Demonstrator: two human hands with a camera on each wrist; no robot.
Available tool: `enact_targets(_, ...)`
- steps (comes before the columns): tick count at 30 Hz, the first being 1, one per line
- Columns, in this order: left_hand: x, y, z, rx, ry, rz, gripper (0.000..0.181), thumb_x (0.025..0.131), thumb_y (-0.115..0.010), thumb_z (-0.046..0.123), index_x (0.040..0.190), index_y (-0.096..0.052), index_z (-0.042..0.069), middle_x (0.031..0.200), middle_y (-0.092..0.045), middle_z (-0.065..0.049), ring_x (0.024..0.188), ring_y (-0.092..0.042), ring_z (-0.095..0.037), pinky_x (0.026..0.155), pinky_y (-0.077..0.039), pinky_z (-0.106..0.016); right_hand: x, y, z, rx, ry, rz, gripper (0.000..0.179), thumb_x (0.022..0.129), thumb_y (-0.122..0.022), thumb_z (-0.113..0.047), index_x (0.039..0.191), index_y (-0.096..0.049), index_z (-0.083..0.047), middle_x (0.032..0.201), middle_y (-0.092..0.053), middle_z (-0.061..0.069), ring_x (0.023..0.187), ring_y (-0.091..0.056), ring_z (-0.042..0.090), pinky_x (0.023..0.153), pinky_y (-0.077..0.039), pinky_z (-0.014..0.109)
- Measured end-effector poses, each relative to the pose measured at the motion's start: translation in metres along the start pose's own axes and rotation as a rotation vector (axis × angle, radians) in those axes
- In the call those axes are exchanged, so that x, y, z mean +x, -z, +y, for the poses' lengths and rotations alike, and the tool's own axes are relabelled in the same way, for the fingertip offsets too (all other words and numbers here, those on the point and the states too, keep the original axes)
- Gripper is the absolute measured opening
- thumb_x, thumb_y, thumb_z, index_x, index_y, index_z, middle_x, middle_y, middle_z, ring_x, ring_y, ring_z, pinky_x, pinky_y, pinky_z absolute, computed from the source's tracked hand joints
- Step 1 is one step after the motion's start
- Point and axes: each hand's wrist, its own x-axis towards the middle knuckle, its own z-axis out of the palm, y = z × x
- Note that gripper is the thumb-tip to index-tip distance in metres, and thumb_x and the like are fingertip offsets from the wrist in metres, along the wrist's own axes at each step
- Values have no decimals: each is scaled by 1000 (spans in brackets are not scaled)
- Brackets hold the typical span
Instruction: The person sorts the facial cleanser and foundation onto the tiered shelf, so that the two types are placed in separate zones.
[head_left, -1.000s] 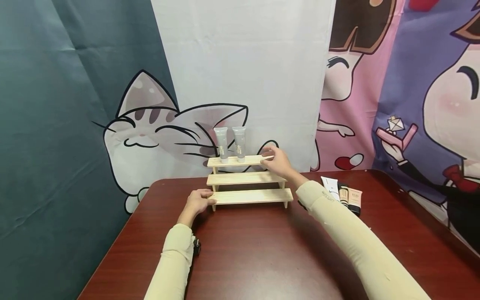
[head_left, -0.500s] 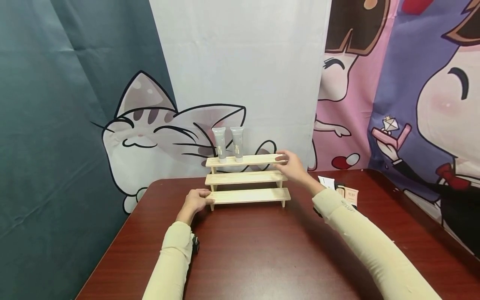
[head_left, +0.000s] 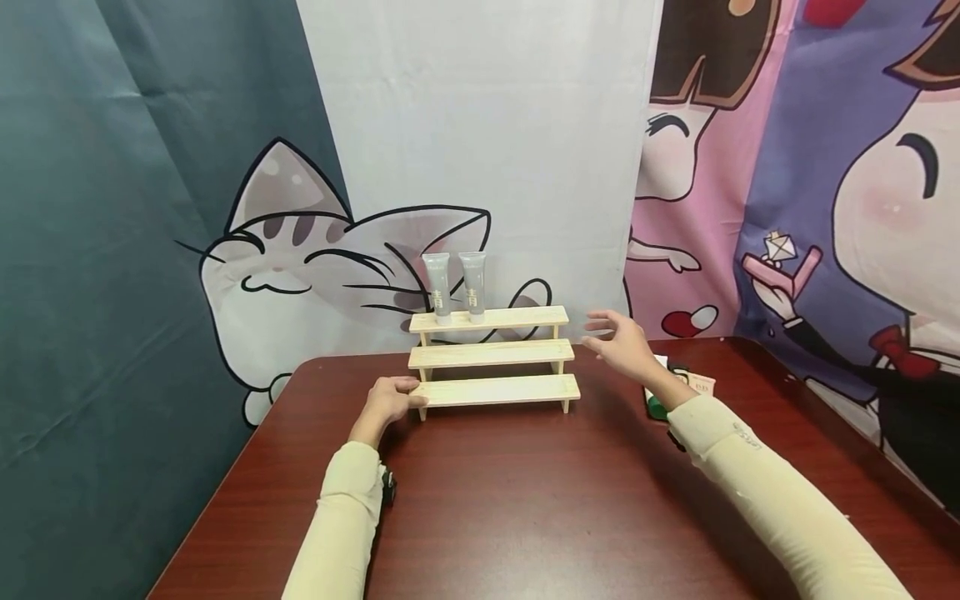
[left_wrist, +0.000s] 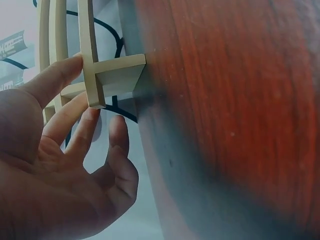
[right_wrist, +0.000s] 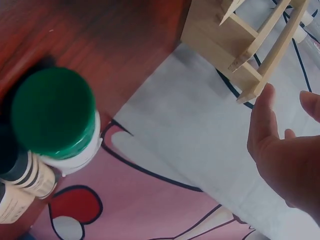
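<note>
Beyond the bare near stretch of the desk (head_left: 495, 517), the left hand (head_left: 386, 402) is where it was, its thumb and fingers clamped on the left end of the lowest shelf of the wooden rack (head_left: 497, 390). A little farther off, the right hand (head_left: 622, 346) is what has changed: a second ago it was over the top shelf, then at that shelf's right end; now it hangs just beyond that end, with a gap in the head view, fingers apart and holding nothing. The rack is thus touched by the left hand alone, which I judge enough to steady it while the right is free. As for edges and room, the desk in front leaves both forearms plenty of space. To the right, a green-capped container (right_wrist: 52, 112) stands beside a cream container (right_wrist: 44, 180), close under the right forearm, so a low sweep there could knock them. The lower two shelves show bare wood along their length. Farther back, two grey tubes (head_left: 437, 287) (head_left: 473, 286) stand apart on the left half of the top shelf, its right half unoccupied. The desk's back edge and the printed backdrop (head_left: 487, 125) lie close behind the rack, leaving little room to push it away.
</note>
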Motion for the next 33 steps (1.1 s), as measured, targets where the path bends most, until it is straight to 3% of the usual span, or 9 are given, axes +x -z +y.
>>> enact_targets(5, 1, 3, -1, -5, -3, -6, 45, 82, -82, 21, 124, -71, 11, 137, -60, -7, 139, -38, -38, 114, -32, -49, -9, 8, 4, -36, -20, -7, 46, 91, -72, -14, 133, -57, -2, 125, -64, 24, 105, -67, 37, 68, -60, 34)
enact_targets(10, 1, 4, 0, 0, -41, 8, 43, 81, -82, 17, 121, -72, 6, 135, -61, -11, 137, -43, -36, 113, -34, -47, -18, 17, 11, -58, -23, -9, 46, 91, -72, -16, 132, -57, 0, 122, -65, 26, 101, -68, 36, 66, -59, 30)
enact_targets(18, 1, 2, -3, -5, -38, -17, 44, 83, -81, 18, 124, -71, 6, 137, -60, -11, 138, -41, -36, 114, -33, -47, -37, 36, 21, -116, -62, 3, 48, 88, -77, -23, 127, -60, 1, 116, -67, 28, 82, -72, 26, 65, -60, 40)
enact_targets(20, 1, 3, -3, -7, -42, -17, 44, 83, -81, 18, 124, -71, 5, 137, -60, -11, 138, -41, -36, 114, -33, -48, -39, 41, 26, -149, -79, 5, 51, 88, -77, -29, 128, -61, -1, 117, -67, 27, 82, -72, 25, 67, -60, 41)
enact_targets(22, 1, 3, -3, -9, -45, -16, 44, 83, -81, 17, 124, -71, 5, 137, -60, -11, 138, -41, -35, 114, -33, -47, -42, 46, 31, -183, -116, 6, 53, 87, -77, -35, 126, -61, -3, 120, -67, 24, 87, -72, 28, 81, -55, 52)
enact_targets(25, 1, 3, -2, -15, -48, -21, 44, 83, -81, 17, 124, -70, 5, 137, -60, -12, 138, -41, -35, 114, -32, -47, -46, 53, 37, -231, -141, 1, 57, 87, -77, -39, 127, -62, -2, 122, -67, 23, 93, -71, 32, 83, -51, 55)
enact_targets(27, 0, 3, -2, -16, -49, -26, 44, 83, -80, 17, 124, -70, 5, 137, -60, -12, 139, -40, -35, 114, -32, -48, -49, 56, 41, -254, -147, -3, 56, 87, -77, -37, 127, -62, -1, 120, -67, 23, 95, -70, 35, 82, -51, 49)
enact_targets(30, -1, 3, -3, -17, -48, -35, 44, 84, -80, 18, 125, -70, 5, 137, -59, -12, 139, -40, -35, 114, -32, -48, -53, 59, 46, -252, -147, -14, 51, 87, -77, -25, 127, -61, 4, 118, -67, 27, 90, -70, 35, 65, -55, 29)
enact_targets(33, -1, 3, -3, -15, -50, -39, 45, 84, -80, 19, 125, -70, 5, 138, -59, -11, 139, -39, -36, 114, -32, -49, -56, 62, 49, -246, -155, -26, 49, 87, -75, -17, 127, -59, 7, 117, -65, 30, 85, -70, 31, 60, -55, 26)
